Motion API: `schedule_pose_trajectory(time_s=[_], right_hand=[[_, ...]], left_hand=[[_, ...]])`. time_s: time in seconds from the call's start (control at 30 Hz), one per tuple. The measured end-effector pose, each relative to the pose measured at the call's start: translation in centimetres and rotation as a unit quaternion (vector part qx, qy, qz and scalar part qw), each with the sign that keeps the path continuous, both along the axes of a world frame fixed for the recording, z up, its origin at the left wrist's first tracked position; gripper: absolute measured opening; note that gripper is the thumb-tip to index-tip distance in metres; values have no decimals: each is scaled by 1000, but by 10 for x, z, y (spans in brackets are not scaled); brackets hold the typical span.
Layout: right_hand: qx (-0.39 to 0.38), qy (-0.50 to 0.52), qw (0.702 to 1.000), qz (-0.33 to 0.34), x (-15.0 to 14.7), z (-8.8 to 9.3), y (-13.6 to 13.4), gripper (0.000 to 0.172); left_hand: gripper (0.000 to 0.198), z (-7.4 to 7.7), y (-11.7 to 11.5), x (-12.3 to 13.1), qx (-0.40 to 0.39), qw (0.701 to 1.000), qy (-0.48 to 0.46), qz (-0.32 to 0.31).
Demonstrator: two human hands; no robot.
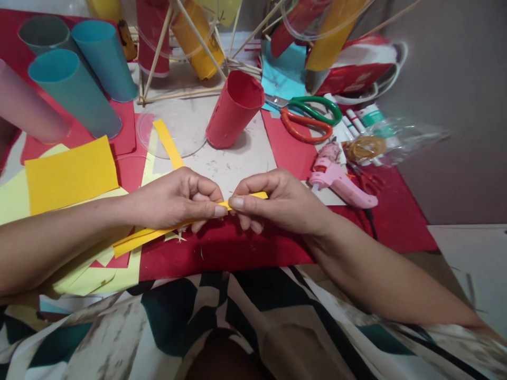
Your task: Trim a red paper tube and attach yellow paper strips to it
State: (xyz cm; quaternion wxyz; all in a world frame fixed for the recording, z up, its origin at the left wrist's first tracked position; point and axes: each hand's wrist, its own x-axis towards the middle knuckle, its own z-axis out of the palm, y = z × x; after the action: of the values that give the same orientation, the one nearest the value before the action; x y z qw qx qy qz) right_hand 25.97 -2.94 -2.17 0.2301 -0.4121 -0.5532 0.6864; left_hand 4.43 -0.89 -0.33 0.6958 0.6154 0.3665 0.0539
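A long, narrow yellow paper strip (pixel 148 237) runs through both hands, low over the front of the table. My left hand (pixel 180 198) pinches it between thumb and fingers near the middle. Close beside, my right hand (pixel 273 200) pinches it too, its short end poking out past the fingers. The strip looks creased lengthwise. Behind my left hand a second yellow strip (pixel 168 142) lies across a clear plastic disc (pixel 194 119). Just beyond the hands stands a red paper tube (pixel 233 113), open at the top.
Blue paper tubes (pixel 75 92) and a yellow paper sheet (pixel 71 174) are at left. At right lie scissors (pixel 307 121), a pink glue gun (pixel 343 184) and a plastic bag of rubber bands (pixel 366 148). A wooden stick frame (pixel 182 95) with coloured tubes stands at the back.
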Motion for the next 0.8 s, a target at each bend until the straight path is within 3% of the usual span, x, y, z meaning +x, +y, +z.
schedule_pose_trajectory(time_s=[0.43, 0.63, 0.8], right_hand=[[27, -19, 999, 26, -3, -3, -3, 35], [75, -4, 996, -48, 2, 4, -2, 30], [97, -28, 994, -35, 4, 3, -2, 33]], left_hand=[[20, -2, -1, 1, -34, 999, -10, -16], [22, 0, 0, -1, -20, 1000, -11, -4], [20, 0, -1, -1, -20, 1000, -15, -9]])
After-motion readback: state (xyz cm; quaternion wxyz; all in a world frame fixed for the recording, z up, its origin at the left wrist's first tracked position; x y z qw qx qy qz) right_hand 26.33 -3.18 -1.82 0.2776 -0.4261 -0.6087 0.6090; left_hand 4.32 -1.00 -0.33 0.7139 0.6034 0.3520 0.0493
